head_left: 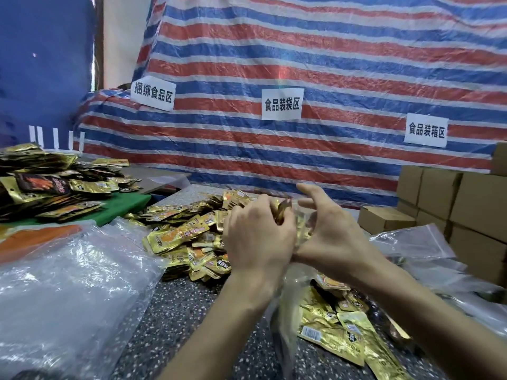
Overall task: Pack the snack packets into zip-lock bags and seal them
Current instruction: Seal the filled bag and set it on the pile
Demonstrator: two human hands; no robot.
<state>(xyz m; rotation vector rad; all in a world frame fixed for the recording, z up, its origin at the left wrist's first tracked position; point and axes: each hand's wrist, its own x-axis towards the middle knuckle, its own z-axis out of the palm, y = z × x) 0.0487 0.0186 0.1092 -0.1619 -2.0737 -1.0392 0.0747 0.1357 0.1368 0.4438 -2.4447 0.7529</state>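
1. Clenched on a bunch of snack packets point(279, 212), left hand point(258, 237) sits at the zip-lock bag point(282, 316) mouth.
2. Right hand point(334, 237), at its 3 o'clock, spreads fingers point(310, 189); its hold cannot be told.
3. Loose packet pile point(186, 237) lies at 9 o'clock.

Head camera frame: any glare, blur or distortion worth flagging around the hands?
Head view: wide-angle bending bows the red-white-blue striped tarpaulin; glare whitens the clear plastic bags at lower left; blur softens the left hand and the gold foil snack packets it grips; white paper signs read clearly.
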